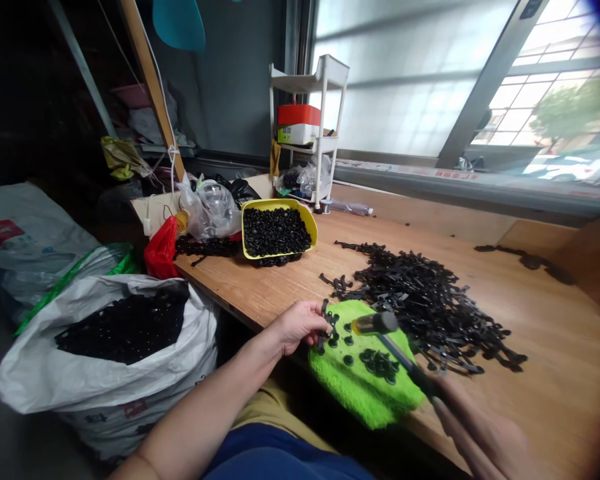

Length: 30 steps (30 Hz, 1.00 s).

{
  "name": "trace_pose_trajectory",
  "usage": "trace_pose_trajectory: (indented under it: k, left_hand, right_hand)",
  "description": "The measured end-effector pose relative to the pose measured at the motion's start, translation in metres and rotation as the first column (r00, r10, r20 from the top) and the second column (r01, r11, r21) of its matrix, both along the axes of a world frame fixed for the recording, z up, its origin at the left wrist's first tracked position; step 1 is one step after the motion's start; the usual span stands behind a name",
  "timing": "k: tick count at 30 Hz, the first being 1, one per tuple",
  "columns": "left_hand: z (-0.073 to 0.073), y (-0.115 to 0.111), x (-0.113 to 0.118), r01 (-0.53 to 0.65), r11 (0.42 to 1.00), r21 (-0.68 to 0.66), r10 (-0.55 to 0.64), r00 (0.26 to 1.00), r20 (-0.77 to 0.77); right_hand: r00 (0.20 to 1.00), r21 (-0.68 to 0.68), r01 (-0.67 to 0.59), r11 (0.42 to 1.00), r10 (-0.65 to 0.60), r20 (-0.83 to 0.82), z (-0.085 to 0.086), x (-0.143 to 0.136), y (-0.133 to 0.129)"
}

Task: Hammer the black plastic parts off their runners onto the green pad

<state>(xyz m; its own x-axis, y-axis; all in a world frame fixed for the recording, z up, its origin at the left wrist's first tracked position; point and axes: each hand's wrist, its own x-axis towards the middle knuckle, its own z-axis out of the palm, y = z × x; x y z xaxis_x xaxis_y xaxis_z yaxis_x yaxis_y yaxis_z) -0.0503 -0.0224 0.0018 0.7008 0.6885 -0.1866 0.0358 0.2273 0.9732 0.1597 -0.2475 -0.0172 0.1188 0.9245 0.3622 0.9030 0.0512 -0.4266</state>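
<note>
My left hand [304,325] pinches a small black plastic part [325,331] at the left edge of a bright green cloth [347,387]. In my right hand [480,423], blurred by motion, is the dark handle of a mallet [383,325] with a yellow and black head. That head hangs over the cloth, to the right of my left hand. A small heap of black round pieces [380,365] lies on the cloth, with several single ones around it. Behind the cloth and to its right spreads a large pile of black plastic parts [420,287].
A yellow tray [316,233] full of small black pieces stands further back on the wooden table [220,277]. On the left is a white sack [40,380] of black parts. A red bag [163,250], clear plastic bags [213,210] and a white shelf rack [325,100] stand behind.
</note>
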Motion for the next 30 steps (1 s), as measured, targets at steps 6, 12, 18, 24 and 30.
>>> trace_pose_trajectory:
  k: [6, 12, 18, 24, 30]
  left_hand:
    - [0.002, 0.002, 0.0, 0.004, 1.0, -0.01, -0.004, 1.0, -0.014]
    - [-0.002, 0.004, 0.002, 0.014, 1.0, 0.0, -0.014, 0.999, -0.032]
    - [-0.005, 0.005, 0.001, 0.02, 1.0, -0.016, -0.02, 1.0, -0.007]
    - [-0.009, 0.004, -0.006, -0.031, 1.0, 0.0, 0.031, 0.998, 0.048]
    - [-0.001, 0.008, 0.0, 0.033, 0.999, 0.017, -0.034, 0.996, 0.078]
  right_hand:
    - [0.99, -0.017, -0.043, 0.999, 0.045, 0.135, 0.03, -0.02, 0.027]
    - [0.977, -0.106, -0.094, 0.99, 0.113, 0.182, 0.029, -0.025, 0.029]
    - [0.985, -0.096, -0.065, 0.993, 0.08, 0.153, 0.028, -0.031, 0.034]
    - [0.995, -0.04, 0.087, 0.995, -0.088, -0.036, 0.008, -0.009, 0.018]
    - [0.986, -0.106, 0.037, 0.994, -0.053, -0.156, -0.001, 0.014, 0.002]
